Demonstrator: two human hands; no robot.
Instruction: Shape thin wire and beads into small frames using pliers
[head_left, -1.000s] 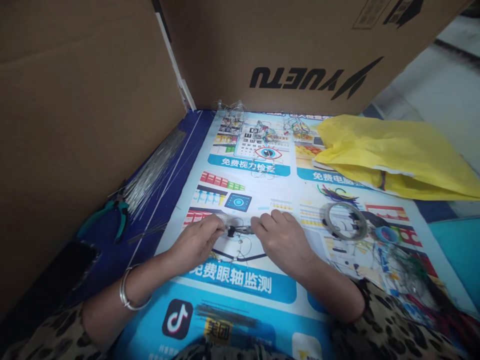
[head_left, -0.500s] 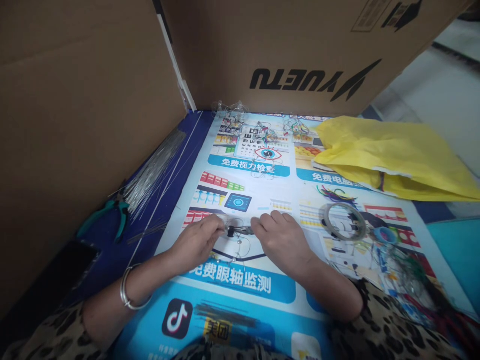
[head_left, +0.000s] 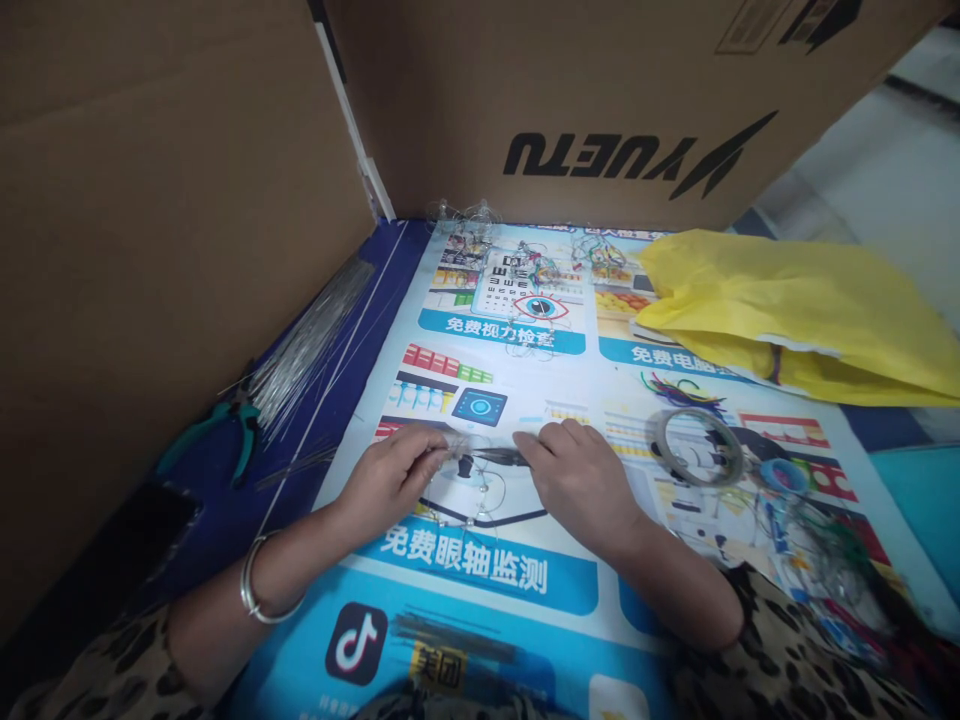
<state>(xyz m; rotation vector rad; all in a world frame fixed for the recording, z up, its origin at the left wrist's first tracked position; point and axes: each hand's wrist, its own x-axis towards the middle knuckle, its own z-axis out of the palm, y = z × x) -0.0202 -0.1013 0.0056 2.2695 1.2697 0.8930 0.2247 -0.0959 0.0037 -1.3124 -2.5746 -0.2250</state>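
Since the earlier frame, our right hand [head_left: 581, 485] has drawn slightly rightward from our left hand [head_left: 386, 480]. Our left fingers pinch the beaded wire [head_left: 484, 488], above the poster [head_left: 525, 395]; our right grip a slim dark piece [head_left: 496, 456], its kind unclear. Pliers [head_left: 246, 435] lie left, tape [head_left: 733, 462] right.

Yellow bag [head_left: 810, 310] cut off at right, fingertip wirework [head_left: 469, 455] blurred

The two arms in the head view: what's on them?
Leopard-print sleeves, tan with dark spots, reach about the elbows. The left hand has a shiny silver bangle at its wrist. The right hand shows no bangle, and both are bare, without gloves.
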